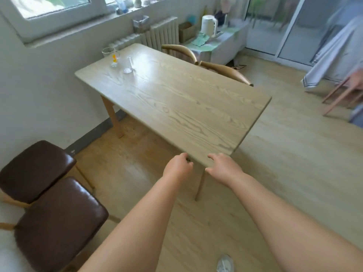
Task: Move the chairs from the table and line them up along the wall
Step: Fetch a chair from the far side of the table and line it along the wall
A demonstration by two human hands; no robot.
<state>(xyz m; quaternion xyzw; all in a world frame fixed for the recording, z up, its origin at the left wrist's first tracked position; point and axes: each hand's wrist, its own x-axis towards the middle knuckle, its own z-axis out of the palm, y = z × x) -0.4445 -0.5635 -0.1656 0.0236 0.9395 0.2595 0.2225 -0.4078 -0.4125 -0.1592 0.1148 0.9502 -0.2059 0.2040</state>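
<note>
With two brown-cushioned chairs point(49, 193) lined along the wall left of our left hand point(177, 166), we hold both it and our right hand point(224, 168) loosely open and empty at the tabletop point(176, 99) corner, while two wooden chairs point(208, 61) wait tucked at the far side.

A single wide-angle view is taken from head height, directed forward and down across the table point(176, 99) toward the window wall point(29, 79). The table's near corner is seen closely; straight edges are bowed at the margins.
</note>
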